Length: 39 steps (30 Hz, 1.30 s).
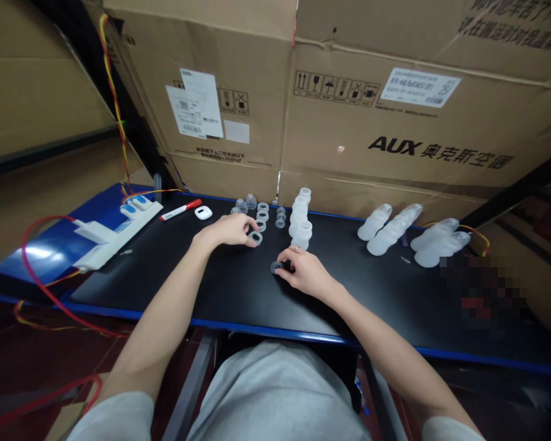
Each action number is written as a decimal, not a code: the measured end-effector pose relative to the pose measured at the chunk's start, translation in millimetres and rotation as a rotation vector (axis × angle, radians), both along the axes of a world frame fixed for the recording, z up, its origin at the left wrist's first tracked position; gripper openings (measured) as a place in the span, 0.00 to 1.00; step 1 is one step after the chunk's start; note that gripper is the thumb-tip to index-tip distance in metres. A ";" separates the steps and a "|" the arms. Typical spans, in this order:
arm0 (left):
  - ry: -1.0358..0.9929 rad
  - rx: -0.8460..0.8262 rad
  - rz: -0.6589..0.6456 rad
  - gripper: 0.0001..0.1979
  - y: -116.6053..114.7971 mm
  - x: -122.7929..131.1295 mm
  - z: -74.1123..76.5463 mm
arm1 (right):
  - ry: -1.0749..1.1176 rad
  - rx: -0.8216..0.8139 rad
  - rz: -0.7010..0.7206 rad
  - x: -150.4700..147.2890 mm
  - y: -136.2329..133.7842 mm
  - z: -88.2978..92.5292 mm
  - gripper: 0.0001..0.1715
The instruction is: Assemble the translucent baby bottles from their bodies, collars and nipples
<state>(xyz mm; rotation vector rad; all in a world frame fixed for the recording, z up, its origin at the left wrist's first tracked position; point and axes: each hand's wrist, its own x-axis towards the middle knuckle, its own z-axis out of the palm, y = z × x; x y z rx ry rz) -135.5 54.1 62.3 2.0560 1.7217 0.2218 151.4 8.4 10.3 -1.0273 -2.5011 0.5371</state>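
Near the middle of the black tabletop, my left hand (229, 229) pinches a translucent ring (256, 237) between thumb and fingers. Just behind it stands a row of similar rings (262, 208). Lower and to the right, my right hand (310, 272) has its fingertips closed on a small clear disc (276, 267). A few small clear discs (280, 217) form a short row between my hands, farther back. Beyond my right hand is a line of frosted bottle-shaped pieces (300, 214). Clear domed caps (241, 205) sit behind my left hand, which partly hides them.
Frosted pieces (395, 229) lie in groups at the right. A red marker (181, 209) and a white earbud case (203, 212) lie at the left, near a power strip (119, 239) with a red cable (32, 263). Large cardboard boxes (340, 159) stand along the back.
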 end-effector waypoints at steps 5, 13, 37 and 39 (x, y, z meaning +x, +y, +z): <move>0.000 0.018 0.030 0.28 -2.2 -7.7 4.8 | 0.043 -0.016 -0.023 7.5 1.6 7.7 0.12; 0.050 0.039 0.029 0.21 -5.2 -7.0 10.0 | -0.070 0.048 0.006 -3.9 3.8 21.9 0.03; 0.138 0.159 0.000 0.12 0.4 8.6 -5.9 | -0.772 0.545 0.034 -73.2 73.2 118.5 0.15; 0.119 0.151 -0.010 0.12 0.3 9.3 -6.2 | -0.825 0.544 0.040 -78.4 81.8 114.5 0.17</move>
